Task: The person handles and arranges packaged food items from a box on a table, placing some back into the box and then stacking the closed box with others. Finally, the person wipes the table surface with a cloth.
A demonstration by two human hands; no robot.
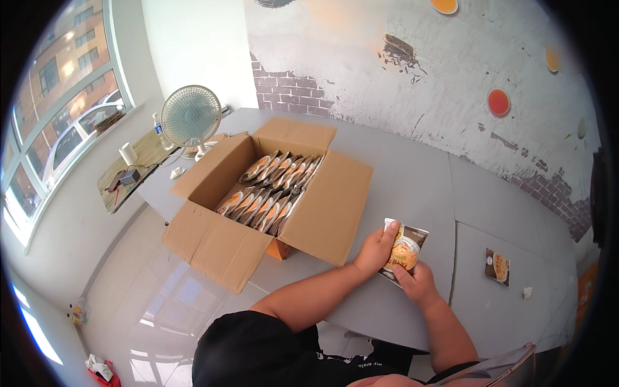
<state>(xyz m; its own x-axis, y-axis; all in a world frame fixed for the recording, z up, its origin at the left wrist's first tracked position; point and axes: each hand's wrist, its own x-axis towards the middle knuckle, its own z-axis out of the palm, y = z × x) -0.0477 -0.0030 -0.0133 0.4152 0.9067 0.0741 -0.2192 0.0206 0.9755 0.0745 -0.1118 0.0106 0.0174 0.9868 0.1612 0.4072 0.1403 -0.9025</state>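
Both hands hold one brown and orange printed food packet (405, 249) above the grey table (401, 198). My left hand (378, 249) grips its left edge, thumb on the front. My right hand (417, 281) pinches its lower right part, thumb also on the front. To the left stands an open cardboard box (325, 208), its flaps folded outward, with two rows of similar packets (263, 208) standing on edge inside. Another packet (497, 267) lies flat on the table at the right, and a small crumpled white scrap (527, 292) is near it.
A white desk fan (191, 116) stands behind the box at the left. A side table (109, 196) by the window carries a plastic bottle (163, 133), a white roll (128, 154) and a small grey box (129, 177). Seams (453, 261) cross the grey tabletop.
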